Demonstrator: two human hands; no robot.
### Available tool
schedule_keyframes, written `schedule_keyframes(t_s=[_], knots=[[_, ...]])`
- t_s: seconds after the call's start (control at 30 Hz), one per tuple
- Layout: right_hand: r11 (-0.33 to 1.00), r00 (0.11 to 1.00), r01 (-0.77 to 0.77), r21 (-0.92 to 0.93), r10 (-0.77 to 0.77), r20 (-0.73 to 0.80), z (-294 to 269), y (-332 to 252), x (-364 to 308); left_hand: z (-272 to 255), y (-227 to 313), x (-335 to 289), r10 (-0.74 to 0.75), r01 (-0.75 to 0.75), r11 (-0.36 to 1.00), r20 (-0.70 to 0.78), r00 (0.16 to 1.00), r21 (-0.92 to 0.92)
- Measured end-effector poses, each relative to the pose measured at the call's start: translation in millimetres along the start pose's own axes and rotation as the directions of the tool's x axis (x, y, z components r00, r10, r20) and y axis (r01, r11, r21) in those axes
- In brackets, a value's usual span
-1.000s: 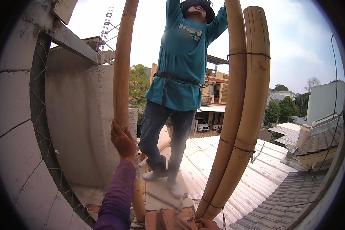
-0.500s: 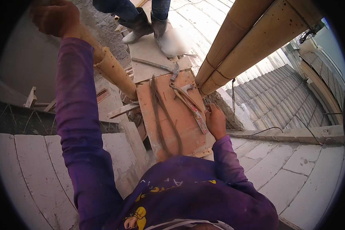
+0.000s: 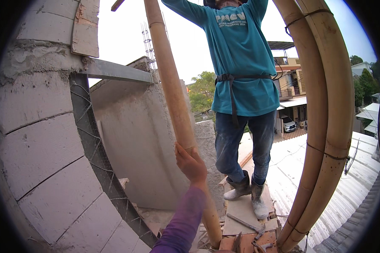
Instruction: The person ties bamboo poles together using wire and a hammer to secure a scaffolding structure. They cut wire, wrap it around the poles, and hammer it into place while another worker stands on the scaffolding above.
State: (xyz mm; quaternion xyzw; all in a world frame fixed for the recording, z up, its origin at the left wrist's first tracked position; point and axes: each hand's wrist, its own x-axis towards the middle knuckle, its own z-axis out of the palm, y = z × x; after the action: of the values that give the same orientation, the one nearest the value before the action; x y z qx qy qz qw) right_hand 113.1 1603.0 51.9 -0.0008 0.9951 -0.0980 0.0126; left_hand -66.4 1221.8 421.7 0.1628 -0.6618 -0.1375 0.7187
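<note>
My left hand (image 3: 191, 165) is wrapped round a tilted bamboo pole (image 3: 169, 80), with my purple sleeve rising from the lower edge. The pole's foot goes down beside a narrow board platform (image 3: 236, 230). My right hand is out of the picture. Low in the view, a claw hammer (image 3: 243, 222) lies across the boards. Nearer to me are pincers (image 3: 258, 245) and a bundle of thin wire (image 3: 237, 242), both partly cut off by the lower edge.
A person in a teal shirt (image 3: 245, 63) stands on the platform, arms raised, hands out of view. Two bound bamboo poles (image 3: 321, 126) rise on the right above a corrugated roof (image 3: 350, 177). On the left are a block wall (image 3: 42, 139) and a steel beam with wire mesh (image 3: 97, 139).
My view has swung up from the tools to the person and walls. My left hand stays on the pole, now nearer the picture's middle. My right hand has gone out of sight.
</note>
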Motion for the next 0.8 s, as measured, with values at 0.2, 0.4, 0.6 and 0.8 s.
schedule_keyframes(t_s=[0.2,0.4,0.6,0.8], knots=[[0.996,0.989,0.030,-0.080,-0.042,-0.144,41.6,1.4,-13.3,-2.9,-6.9,-3.9,0.050,-0.049,0.997,-0.030,0.998,0.056],[0.996,0.968,0.037,-0.086,-0.057,-0.244,45.1,3.8,-16.0,-0.5,-5.8,-3.6,0.110,-0.107,0.992,-0.039,0.993,0.062],[0.997,0.972,0.040,-0.072,-0.056,-0.228,42.6,8.9,-11.7,4.4,-3.1,-6.3,0.107,-0.105,0.991,-0.015,0.994,0.084],[0.958,0.579,-0.017,-0.286,-0.224,-0.784,67.8,20.6,26.1,-3.4,-3.4,-3.6,0.123,-0.122,0.984,-0.006,0.992,0.132]])
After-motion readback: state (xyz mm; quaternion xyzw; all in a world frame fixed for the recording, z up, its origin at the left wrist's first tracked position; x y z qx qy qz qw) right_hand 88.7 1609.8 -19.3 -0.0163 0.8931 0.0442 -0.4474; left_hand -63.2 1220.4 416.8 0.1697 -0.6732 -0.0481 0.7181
